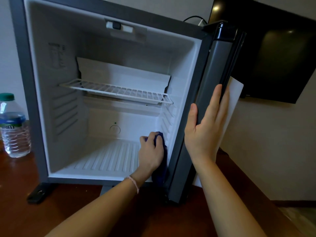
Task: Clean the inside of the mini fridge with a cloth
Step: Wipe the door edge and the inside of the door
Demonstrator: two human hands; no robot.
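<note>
Low on the fridge's right inner wall, the left hand (151, 151) presses a cloth (162, 161).

Its fingers curl round the dark blue cloth, bunched against the ribbed white wall just above the floor's near right corner, a tail of it hanging down over the front edge; a pink band circles that wrist. The right hand (205, 127) holds the open door (213, 86) by its edge, thumb on the inner side, straight fingers laid flat along the outer face. The fridge (25, 65) stands open on a brown table (25, 219), one wire shelf (116, 91) across its middle. A water bottle (13, 127) stands just left of the fridge. A dark screen (273, 57) hangs on the far wall to the right.
</note>
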